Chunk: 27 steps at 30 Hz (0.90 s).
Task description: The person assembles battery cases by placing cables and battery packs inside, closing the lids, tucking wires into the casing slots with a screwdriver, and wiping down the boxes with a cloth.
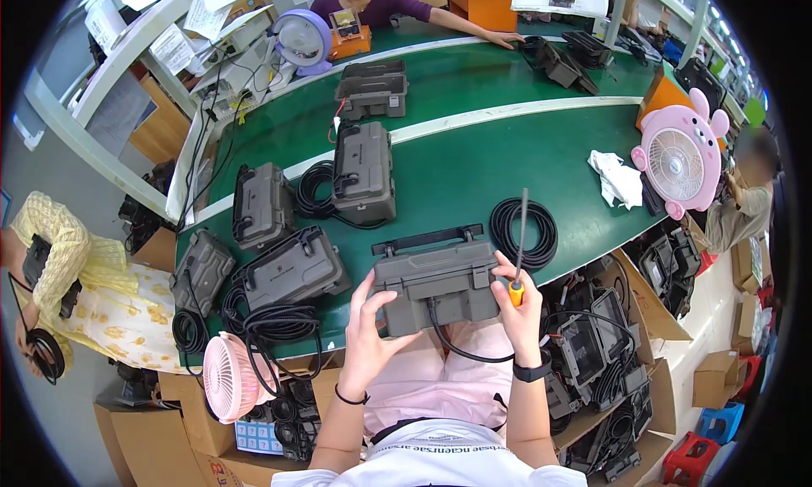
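Observation:
A dark grey plastic case (pixel 440 282) with a raised handle sits at the near edge of the green table, in front of my body. My left hand (pixel 366 335) grips its left end, fingers on the side and thumb below. At the right end, my right hand (pixel 520 309) holds a screwdriver (pixel 516 292) by its yellow handle, shaft pointing up, while its fingertips touch the case. A black cable (pixel 457 347) comes out of the case front and runs to the right under my right hand. Behind the screwdriver lies a coiled black cable (pixel 541 243).
Several similar cases (pixel 364 174) with coiled cables stand on the green table (pixel 457 166) to the left. A pink fan (pixel 677 161) and white cloth (pixel 616 180) are at right. Boxes of cases (pixel 592 343) flank me. A co-worker's hand (pixel 503 39) reaches across the far side.

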Each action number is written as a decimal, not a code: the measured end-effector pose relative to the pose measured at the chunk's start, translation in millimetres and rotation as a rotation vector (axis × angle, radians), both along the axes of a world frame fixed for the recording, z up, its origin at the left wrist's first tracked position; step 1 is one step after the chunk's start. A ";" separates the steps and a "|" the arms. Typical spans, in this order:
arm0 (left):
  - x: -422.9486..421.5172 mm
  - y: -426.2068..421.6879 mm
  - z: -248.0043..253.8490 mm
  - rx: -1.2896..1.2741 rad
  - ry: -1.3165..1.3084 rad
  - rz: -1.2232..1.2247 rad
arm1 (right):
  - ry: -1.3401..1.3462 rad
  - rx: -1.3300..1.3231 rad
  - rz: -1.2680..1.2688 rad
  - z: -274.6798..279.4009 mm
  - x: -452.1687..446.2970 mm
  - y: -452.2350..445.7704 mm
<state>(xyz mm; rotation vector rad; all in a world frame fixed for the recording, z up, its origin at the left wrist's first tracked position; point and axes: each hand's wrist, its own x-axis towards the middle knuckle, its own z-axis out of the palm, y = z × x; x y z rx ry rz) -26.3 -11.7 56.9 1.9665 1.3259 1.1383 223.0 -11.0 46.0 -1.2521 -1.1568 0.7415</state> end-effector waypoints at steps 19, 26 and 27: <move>-2.4 8.2 -12.4 0.306 0.062 -0.041 | -0.465 0.152 0.038 43.4 1.6 1.2; -7.1 13.6 -11.6 0.370 0.129 -0.081 | -0.758 0.272 0.068 58.8 -0.4 3.9; -8.6 17.3 -9.3 0.369 0.138 -0.096 | -0.814 0.268 0.034 61.1 -3.2 2.8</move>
